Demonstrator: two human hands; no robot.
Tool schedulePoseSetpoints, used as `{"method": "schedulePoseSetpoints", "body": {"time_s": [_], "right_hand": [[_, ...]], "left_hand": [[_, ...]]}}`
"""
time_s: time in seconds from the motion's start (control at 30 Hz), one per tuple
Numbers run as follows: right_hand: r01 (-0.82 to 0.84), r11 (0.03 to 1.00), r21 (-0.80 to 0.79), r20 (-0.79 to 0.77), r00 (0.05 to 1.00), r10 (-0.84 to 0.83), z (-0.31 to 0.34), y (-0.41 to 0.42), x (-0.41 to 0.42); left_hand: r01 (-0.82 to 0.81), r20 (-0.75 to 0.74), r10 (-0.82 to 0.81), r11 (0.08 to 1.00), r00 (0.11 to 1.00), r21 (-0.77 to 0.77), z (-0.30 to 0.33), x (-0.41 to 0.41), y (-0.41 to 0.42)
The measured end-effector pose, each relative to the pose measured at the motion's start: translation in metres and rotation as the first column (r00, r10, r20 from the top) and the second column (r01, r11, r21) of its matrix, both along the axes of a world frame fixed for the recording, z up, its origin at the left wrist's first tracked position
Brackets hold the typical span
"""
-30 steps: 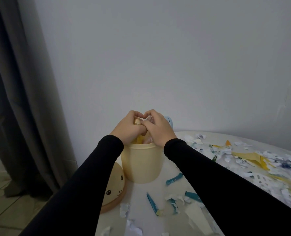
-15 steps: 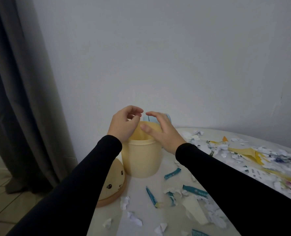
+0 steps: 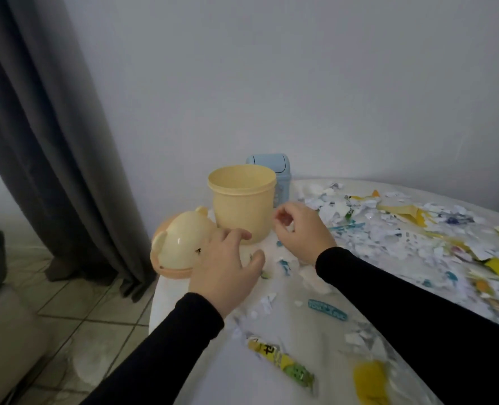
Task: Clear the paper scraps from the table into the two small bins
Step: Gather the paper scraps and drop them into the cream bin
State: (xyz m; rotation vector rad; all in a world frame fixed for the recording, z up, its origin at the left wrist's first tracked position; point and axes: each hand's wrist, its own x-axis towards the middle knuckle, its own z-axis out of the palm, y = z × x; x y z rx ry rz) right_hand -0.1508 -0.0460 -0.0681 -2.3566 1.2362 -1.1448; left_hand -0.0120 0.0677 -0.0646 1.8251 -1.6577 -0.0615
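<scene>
Scraps [image 3: 283,266] just below fingers [image 3: 280,213]

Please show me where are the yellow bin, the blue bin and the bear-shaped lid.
Yellow bin [image 3: 241,210], head view: front wall, below the open rim.
Blue bin [image 3: 283,188], head view: right side of its body, behind the yellow bin.
Bear-shaped lid [image 3: 181,244], head view: top of the dome.

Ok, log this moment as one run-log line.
left hand: open, over table | right hand: fingers loosely curled, contents unclear | yellow bin: lid off | blue bin: behind | paper scraps: remain
</scene>
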Motion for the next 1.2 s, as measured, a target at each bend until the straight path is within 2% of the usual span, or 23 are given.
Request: {"method": "schedulePoseSetpoints", "body": {"time_s": [0.07, 0.1, 0.23, 0.33, 0.57, 0.67, 0.77, 0.9, 1.03, 1.2], "right_hand": [[-0.026, 0.996, 0.089, -0.259, 0.965, 0.048, -0.015, 0.012, -0.004], [-0.058, 0.993, 0.099, -0.334, 0.939, 0.088, -0.019, 0.018, -0.005], [-0.252, 0.957, 0.14, -0.415, 0.863, 0.288, -0.018, 0.037, 0.004], [-0.194, 0.954, 0.227, -0.523, 0.802, 0.287, -0.016, 0.045, 0.013], [-0.063, 0.969, 0.238, -0.657, 0.724, 0.209, -0.007, 0.063, -0.012], [0.049, 0.984, 0.173, -0.667, 0.74, 0.08, 0.001, 0.083, -0.027], [0.134, 0.984, 0.115, -0.649, 0.76, -0.027, 0.004, 0.121, -0.041], [0.206, 0.957, 0.205, -0.712, 0.702, 0.001, -0.01, 0.183, -0.068], [0.312, 0.914, 0.26, -0.719, 0.694, -0.032, -0.032, 0.2, -0.088], [0.352, 0.897, 0.269, -0.692, 0.718, -0.074, -0.037, 0.168, -0.087]], "left_hand": [[-0.109, 0.096, 0.094, 0.981, 0.991, 0.161, -0.013, -0.009, 0.02], [-0.154, 0.149, 0.122, 0.961, 0.981, 0.23, -0.019, -0.012, 0.029], [-0.233, 0.265, 0.143, 0.907, 0.954, 0.35, -0.039, -0.01, 0.044], [-0.197, 0.211, 0.118, 0.893, 0.97, 0.405, -0.046, -0.002, 0.045], [0.153, 0.153, -0.218, 0.924, 0.964, 0.35, -0.039, -0.005, 0.043], [0.209, 0.07, -0.244, 0.924, 0.967, 0.32, -0.03, -0.01, 0.054], [0.235, 0.149, -0.319, 0.881, 0.936, 0.41, -0.028, -0.022, 0.075], [0.337, 0.239, -0.477, 0.825, 0.846, 0.454, -0.033, -0.037, 0.092], [0.25, 0.259, -0.385, 0.866, 0.886, 0.433, -0.039, -0.037, 0.082], [0.087, 0.261, -0.217, 0.897, 0.941, 0.433, -0.04, -0.033, 0.057]]}}
